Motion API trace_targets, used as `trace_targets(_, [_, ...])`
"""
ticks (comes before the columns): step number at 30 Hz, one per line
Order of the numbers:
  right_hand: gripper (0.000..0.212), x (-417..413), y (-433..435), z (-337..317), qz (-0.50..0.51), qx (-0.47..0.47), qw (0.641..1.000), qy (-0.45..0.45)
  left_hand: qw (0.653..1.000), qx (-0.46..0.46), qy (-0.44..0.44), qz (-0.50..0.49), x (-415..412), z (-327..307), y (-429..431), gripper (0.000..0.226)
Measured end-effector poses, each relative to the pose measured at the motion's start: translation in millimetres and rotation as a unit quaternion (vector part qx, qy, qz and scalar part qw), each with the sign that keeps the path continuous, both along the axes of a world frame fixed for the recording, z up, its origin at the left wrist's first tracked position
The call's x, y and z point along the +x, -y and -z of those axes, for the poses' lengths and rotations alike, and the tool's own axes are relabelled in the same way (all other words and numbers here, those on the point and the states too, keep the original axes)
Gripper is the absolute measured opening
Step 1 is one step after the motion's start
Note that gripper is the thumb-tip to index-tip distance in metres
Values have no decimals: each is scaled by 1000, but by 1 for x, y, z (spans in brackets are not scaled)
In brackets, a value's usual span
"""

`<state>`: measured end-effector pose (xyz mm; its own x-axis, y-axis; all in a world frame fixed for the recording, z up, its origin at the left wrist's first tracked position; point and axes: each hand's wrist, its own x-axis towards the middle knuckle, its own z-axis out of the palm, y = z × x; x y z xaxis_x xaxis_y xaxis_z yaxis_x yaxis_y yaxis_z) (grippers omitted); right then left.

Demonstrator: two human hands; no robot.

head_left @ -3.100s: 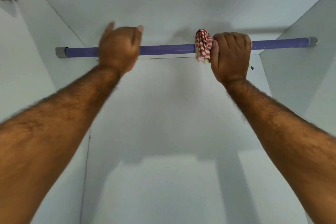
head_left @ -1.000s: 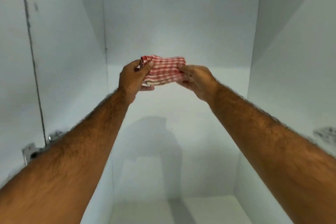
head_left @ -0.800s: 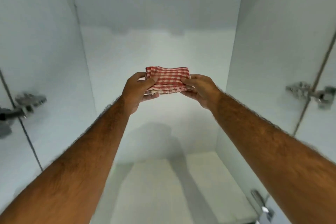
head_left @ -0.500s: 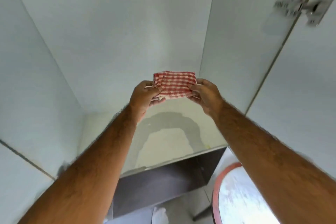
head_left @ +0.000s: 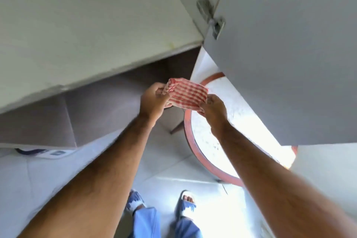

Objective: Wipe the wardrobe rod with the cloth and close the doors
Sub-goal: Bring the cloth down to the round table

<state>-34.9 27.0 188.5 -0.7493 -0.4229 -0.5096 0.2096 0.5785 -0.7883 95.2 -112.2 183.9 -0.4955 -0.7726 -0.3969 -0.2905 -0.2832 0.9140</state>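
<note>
A folded red-and-white checked cloth [head_left: 185, 95] is held flat between both hands in front of the wardrobe. My left hand [head_left: 153, 101] pinches its left edge and my right hand [head_left: 214, 109] pinches its right edge. The white wardrobe floor panel [head_left: 81, 31] fills the upper left, with its front edge running diagonally. The right wardrobe door [head_left: 289, 60] stands open at the upper right, with a metal hinge [head_left: 211, 19] on it. The rod is out of view.
A round table with a red rim [head_left: 208, 141] stands below my right hand, partly under the open door. A dark plinth [head_left: 108, 110] runs beneath the wardrobe. My feet in sandals [head_left: 186, 206] stand on the pale tiled floor.
My view has swung down from the wardrobe interior to its base and the floor. Both hands have come down and back out with the cloth held between them.
</note>
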Motion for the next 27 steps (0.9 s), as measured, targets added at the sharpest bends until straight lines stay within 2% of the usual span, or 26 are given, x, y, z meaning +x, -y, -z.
trace_targets(4, [12,-15,-66,81,77,55,996,12,992,-61,81,68,-29,84,-56,28])
trace_targets(9, [6,-30,-130,162,123,125,985,6,987,32,102,118,-60,171,-119,19])
trace_targets(14, [23,-35,-162,200,96,203,974,-12,978,60,131,149,-73,215,-160,33])
trace_targets(16, [28,-34,-163,202,51,229,970,-58,971,8,161,177,-73,215,-164,33])
trace_targets(18, [45,-32,-159,196,-26,253,960,-119,945,-104,222,219,-70,205,-165,36])
trace_targets(20, [65,-25,-151,182,-149,283,929,-185,911,-184,282,239,-59,187,-161,44])
trace_targets(23, [71,-11,-127,150,-353,282,836,-311,869,-284,325,243,-32,151,-144,53])
trace_targets(25, [72,3,-103,115,-429,238,780,-390,846,-344,331,238,-9,118,-127,58])
trace_targets(27, [70,13,-76,76,-454,192,737,-462,823,-391,342,229,10,82,-107,64])
